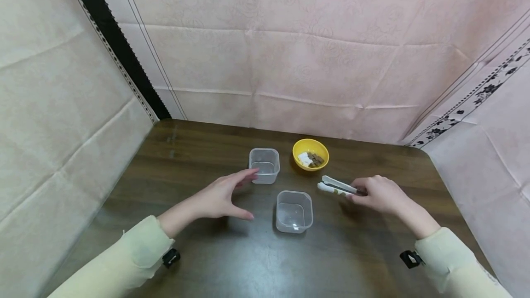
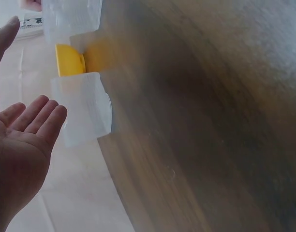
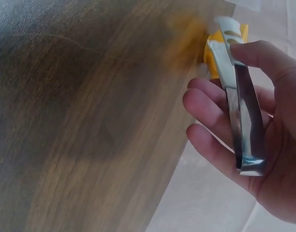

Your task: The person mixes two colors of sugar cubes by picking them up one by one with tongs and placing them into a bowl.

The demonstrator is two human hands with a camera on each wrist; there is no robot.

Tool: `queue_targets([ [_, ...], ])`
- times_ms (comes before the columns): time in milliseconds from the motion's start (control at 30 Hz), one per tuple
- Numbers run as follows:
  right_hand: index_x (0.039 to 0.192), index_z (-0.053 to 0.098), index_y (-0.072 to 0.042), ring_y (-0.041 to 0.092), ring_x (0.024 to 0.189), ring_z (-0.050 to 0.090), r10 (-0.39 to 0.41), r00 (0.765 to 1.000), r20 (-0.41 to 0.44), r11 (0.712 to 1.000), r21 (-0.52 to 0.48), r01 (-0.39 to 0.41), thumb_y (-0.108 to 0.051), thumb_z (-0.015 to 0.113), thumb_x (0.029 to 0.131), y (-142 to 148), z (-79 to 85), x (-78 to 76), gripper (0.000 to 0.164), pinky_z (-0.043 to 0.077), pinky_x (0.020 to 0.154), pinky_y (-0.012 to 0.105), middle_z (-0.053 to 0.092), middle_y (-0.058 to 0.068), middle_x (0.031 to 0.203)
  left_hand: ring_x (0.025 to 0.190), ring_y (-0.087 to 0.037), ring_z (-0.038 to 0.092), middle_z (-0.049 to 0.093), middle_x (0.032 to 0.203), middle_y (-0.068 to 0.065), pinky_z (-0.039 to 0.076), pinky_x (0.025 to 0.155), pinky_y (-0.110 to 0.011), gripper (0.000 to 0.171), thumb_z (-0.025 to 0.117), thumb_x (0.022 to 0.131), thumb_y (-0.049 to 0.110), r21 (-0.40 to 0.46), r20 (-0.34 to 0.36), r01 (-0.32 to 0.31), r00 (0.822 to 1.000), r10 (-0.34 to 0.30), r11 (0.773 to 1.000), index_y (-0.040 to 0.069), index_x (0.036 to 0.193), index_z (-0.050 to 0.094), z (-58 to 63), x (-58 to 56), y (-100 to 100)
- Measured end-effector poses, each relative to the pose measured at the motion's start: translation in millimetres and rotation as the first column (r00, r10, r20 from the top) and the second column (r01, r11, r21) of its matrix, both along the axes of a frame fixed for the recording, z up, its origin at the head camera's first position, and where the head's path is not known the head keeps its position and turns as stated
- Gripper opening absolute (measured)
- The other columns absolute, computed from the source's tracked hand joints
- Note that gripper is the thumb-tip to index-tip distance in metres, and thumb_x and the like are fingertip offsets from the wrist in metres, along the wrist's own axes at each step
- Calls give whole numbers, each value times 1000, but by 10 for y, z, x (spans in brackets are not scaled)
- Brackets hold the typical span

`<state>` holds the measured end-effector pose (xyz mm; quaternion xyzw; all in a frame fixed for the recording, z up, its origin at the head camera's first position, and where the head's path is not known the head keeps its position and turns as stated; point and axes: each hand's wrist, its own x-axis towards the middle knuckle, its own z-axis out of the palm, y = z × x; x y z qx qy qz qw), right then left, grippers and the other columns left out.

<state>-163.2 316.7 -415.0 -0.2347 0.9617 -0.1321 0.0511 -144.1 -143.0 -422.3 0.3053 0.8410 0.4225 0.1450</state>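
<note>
My right hand (image 1: pixel 380 193) holds a pair of small tongs (image 1: pixel 341 186), with a metal bend and white, gold-marked ends. In the right wrist view the thumb presses one arm of the tongs (image 3: pixel 247 111) while the fingers lie along the other. Their tips point left, below the yellow bowl (image 1: pixel 299 145), which contains white pieces (image 1: pixel 305 158) and brown pieces (image 1: pixel 318 160). My left hand (image 1: pixel 219 197) is spread, palm inward, its fingertips overlapping the edge of the farther clear plastic container (image 1: pixel 265 179). A second clear container (image 1: pixel 294 210) stands nearer, to the right of the left thumb.
The dark wooden table (image 1: pixel 198 155) has rounded far corners. Pale patterned cloth (image 1: pixel 290 68) hangs behind it and along both sides. Black wrist devices sit at both sleeves (image 1: pixel 141 247).
</note>
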Motion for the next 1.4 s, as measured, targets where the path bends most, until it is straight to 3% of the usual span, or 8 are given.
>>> queue_targets([
  [233, 94, 74, -22, 1, 57, 41, 69, 997, 21, 997, 23, -70, -27, 82, 93, -53, -54, -37, 9, 34, 51, 26, 50, -18, 65, 146, -37, 53, 51, 162, -13, 45, 119, -52, 112, 98, 79, 37, -11, -12, -2, 1000, 2, 1000, 18, 168, 32, -51, -18, -70],
  [467, 90, 69, -22, 1, 54, 38, 109, 994, 7, 992, 55, -109, -22, 81, 92, -95, -58, -80, 12, 28, 49, 24, 46, -16, 63, 148, -36, 50, 49, 162, -16, 44, 120, -53, 112, 98, 80, 35, -16, 1, -11, 1000, 11, 1000, 18, 168, 31, -72, -41, -119],
  [633, 94, 72, -18, 3, 56, 41, 122, 992, -25, 988, 97, -119, -22, 81, 92, -109, -70, -88, 11, 32, 49, 26, 48, -15, 64, 148, -36, 49, 48, 163, -17, 44, 120, -53, 112, 98, 80, 32, -9, 10, -6, 1000, 6, 1000, 16, 168, 31, -80, -46, -125],
  [900, 104, 76, -12, 7, 63, 47, 134, 985, -107, 980, 160, -116, -25, 84, 90, -77, -179, -74, 21, 44, 53, 32, 64, -5, 82, 147, -37, 51, 49, 163, -17, 44, 119, -53, 112, 98, 80, 32, -10, 16, -12, 1000, 12, 1000, 15, 167, 31, -134, -46, -135],
  [1167, 105, 77, -11, 9, 63, 52, 153, 971, -184, 973, 198, -116, -27, 86, 88, -77, -222, -74, 25, 48, 51, 35, 65, -2, 85, 146, -39, 51, 50, 163, -15, 44, 119, -54, 111, 98, 80, 32, -14, 23, -21, 1000, 21, 1000, 16, 167, 31, -146, -39, -141],
  [1400, 103, 76, -13, 9, 64, 53, 166, 964, -207, 970, 212, -121, -27, 86, 87, -63, -280, -85, 23, 48, 51, 36, 63, -3, 83, 148, -32, 50, 49, 163, -16, 44, 120, -51, 110, 98, 80, 31, -14, 14, -18, 1000, 18, 1000, 16, 167, 32, -154, -44, -136],
])
